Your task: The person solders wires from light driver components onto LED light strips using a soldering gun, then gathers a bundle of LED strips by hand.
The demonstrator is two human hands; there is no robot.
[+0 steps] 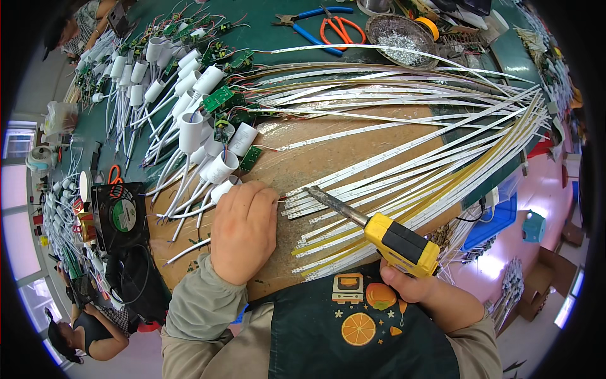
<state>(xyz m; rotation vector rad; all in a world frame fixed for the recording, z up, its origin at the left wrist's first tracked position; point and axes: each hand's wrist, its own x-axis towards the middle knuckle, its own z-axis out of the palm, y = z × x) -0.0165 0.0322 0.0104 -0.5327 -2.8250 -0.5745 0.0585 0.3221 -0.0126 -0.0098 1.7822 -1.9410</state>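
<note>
The left hand (245, 230) is held knuckles-up with fingers curled; what is grasped cannot be told. At its three o'clock, a soldering iron (402, 244) is gripped by the right hand (407, 284), tip aimed to ten o'clock over the light strips (435, 196).

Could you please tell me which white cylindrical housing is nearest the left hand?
The white cylindrical housing just beyond the left hand, partly hidden by it; all the others lie farther away.
</note>
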